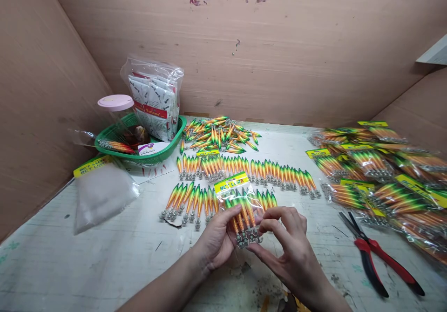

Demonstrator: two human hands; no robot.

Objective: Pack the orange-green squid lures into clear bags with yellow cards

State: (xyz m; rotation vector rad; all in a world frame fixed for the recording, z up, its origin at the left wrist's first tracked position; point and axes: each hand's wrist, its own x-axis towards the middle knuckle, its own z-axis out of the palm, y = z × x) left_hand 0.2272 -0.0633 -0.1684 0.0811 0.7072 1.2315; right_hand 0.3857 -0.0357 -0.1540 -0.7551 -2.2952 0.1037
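Note:
My left hand [220, 237] holds a clear plastic bag of squid jigs [243, 212], thumb on its front face. The bag has a yellow-and-green header at its top, and the jigs inside lie with their hook crowns toward me. At the bag's lower right, my right hand [288, 240] pinches the edge near the hooks between thumb and fingers. Just behind the bag lies a front row of loose green-and-orange squid jigs [188, 202], partly hidden by it. A second row of jigs [279, 172] stretches farther back, with another filled bag [211, 165] resting on it.
Behind the rows is a heap of jigs [220, 135]. A green basket [160, 156] with packets and a pink-lidded jar [116, 102] stands back left, beside flat plastic bags [104, 195]. Filled bags [366, 163] pile up at right, near red-and-black pliers [370, 247]. Cardboard walls [279, 46] enclose the table.

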